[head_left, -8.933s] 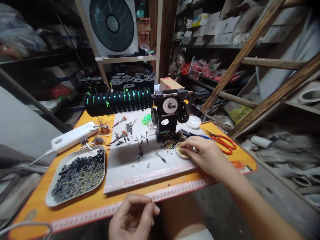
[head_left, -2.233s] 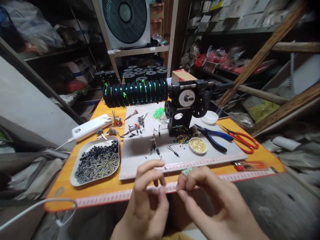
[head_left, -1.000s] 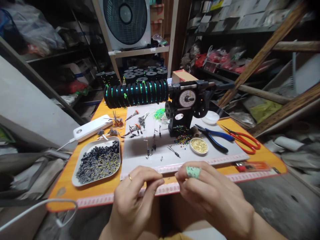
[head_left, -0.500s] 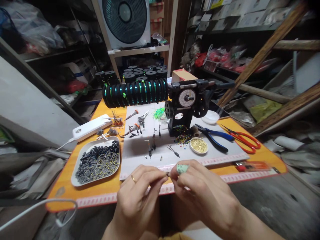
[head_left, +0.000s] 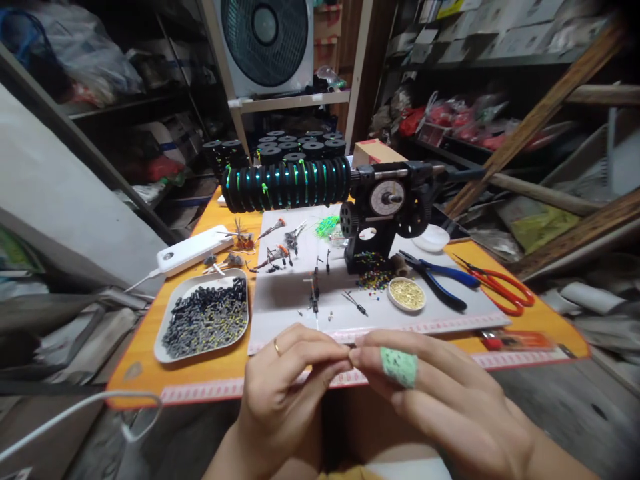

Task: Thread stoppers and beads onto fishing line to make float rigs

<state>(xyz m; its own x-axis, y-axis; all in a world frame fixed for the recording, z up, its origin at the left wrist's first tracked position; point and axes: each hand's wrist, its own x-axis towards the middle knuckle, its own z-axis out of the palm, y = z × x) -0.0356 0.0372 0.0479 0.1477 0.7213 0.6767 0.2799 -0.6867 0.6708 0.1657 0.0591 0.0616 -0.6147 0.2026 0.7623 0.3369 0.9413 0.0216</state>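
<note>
My left hand [head_left: 285, 383], a gold ring on one finger, is closed in a pinch at the front edge of the table. Its fingertips meet those of my right hand [head_left: 445, 393], which has a green wrap [head_left: 399, 367] around a finger. A tiny dark piece sits between the fingertips, too small to name and mostly hidden. Just beyond the hands, on a white board [head_left: 280, 320], lie small dark wire-like pieces [head_left: 356, 304] and black-ended bits [head_left: 314, 300]. A round dish of small golden pieces [head_left: 407, 294] stands behind my right hand.
At left is a white tray [head_left: 158, 348] of black and grey small parts, beside a white power bank [head_left: 195, 251]. A black geared device [head_left: 387, 200] carries a row of black spools [head_left: 285, 185]. Blue-handled pliers [head_left: 443, 287] and red-handled scissors [head_left: 505, 287] lie right.
My right hand has turned and its fingers have straightened, showing more of the green wrap. My left hand keeps its pinch. The whole view has shifted slightly.
</note>
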